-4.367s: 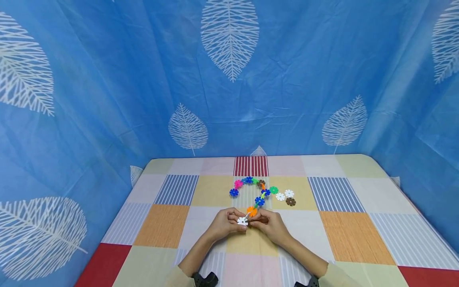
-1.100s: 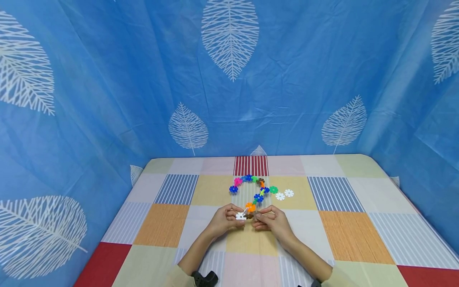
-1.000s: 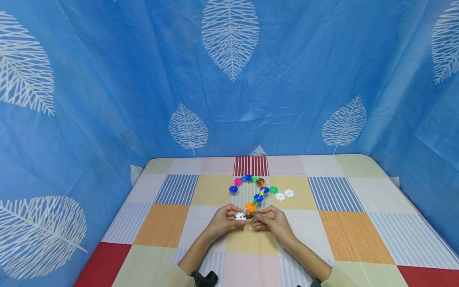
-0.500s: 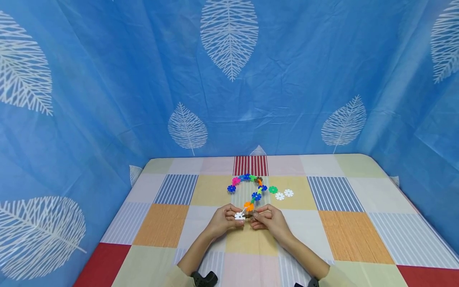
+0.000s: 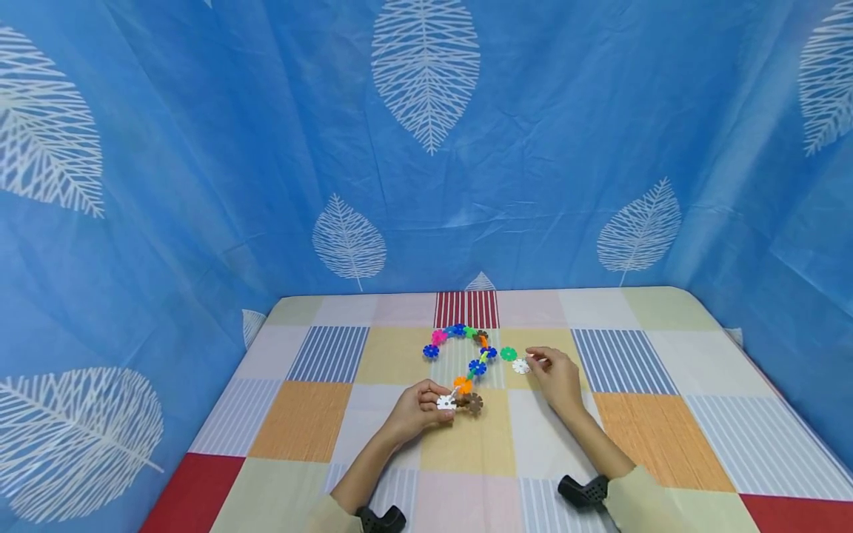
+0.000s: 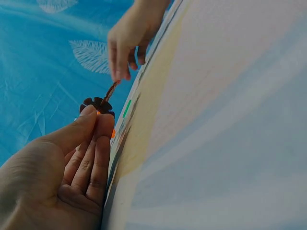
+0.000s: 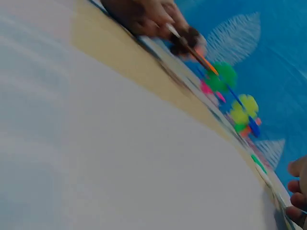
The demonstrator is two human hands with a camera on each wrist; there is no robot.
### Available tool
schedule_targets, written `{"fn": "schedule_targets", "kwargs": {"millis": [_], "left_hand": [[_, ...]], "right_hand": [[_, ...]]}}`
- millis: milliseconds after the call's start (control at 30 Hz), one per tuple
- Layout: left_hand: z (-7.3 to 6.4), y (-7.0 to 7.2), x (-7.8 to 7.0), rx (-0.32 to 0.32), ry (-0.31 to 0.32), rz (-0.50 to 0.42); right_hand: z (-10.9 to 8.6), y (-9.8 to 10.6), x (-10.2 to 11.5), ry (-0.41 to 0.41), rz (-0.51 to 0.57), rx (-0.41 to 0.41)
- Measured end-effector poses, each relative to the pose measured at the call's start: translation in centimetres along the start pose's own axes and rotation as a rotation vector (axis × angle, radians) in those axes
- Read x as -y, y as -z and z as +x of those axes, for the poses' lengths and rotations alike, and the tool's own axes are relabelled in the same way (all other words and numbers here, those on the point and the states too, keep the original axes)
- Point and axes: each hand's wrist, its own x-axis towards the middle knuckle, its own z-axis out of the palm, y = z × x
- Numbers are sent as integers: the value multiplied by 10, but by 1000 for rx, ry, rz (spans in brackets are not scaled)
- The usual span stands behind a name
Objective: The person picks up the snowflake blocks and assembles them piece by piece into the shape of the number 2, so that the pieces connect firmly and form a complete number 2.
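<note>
A curved chain of interlocking flower-shaped plastic discs, blue (image 5: 477,367), pink and orange (image 5: 463,384) among them, runs over the table. My left hand (image 5: 413,414) pinches the white disc (image 5: 446,402) at its near end between thumb and fingers. Two brown discs (image 5: 474,403) extend to the right from that white one; in the left wrist view a brown disc (image 6: 96,104) stands just beyond the thumb. My right hand (image 5: 558,381) reaches down at the loose discs, fingertips beside a white disc (image 5: 520,366). In the right wrist view its fingers (image 7: 295,187) are bent and spaced apart.
A loose green disc (image 5: 509,354) lies between the chain and the white disc. The table wears a patchwork-patterned cloth (image 5: 466,496). Blue curtains with white leaf prints (image 5: 426,222) enclose the back and sides. A dark wrist camera (image 5: 583,491) sits on the right forearm.
My right hand has let go of the brown disc, now attached to the chain, and moved right to the loose discs, covering the farther white one. My left hand stays on the white disc.
</note>
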Motion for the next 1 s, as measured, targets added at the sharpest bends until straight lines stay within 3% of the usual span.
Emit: {"fn": "schedule_targets", "kwargs": {"millis": [100,233,467,600,733,833,1000], "left_hand": [[0,0,0,2,0,8],[1,1,0,12,-14,23],[7,5,16,7,-12,-1],[9,6,24,-23,-3,0],[8,6,24,-42,-2,-20],[8,6,23,-38,7,-66],[9,8,24,-16,5,-139]], "right_hand": [[7,8,-15,2,-83,55],[11,13,-22,-15,-113,125],[8,15,-22,-31,-50,94],[1,14,-17,-37,45,14],[-8,10,-5,22,233,-16],[-17,5,8,49,423,61],[-31,-3,27,0,650,243]]}}
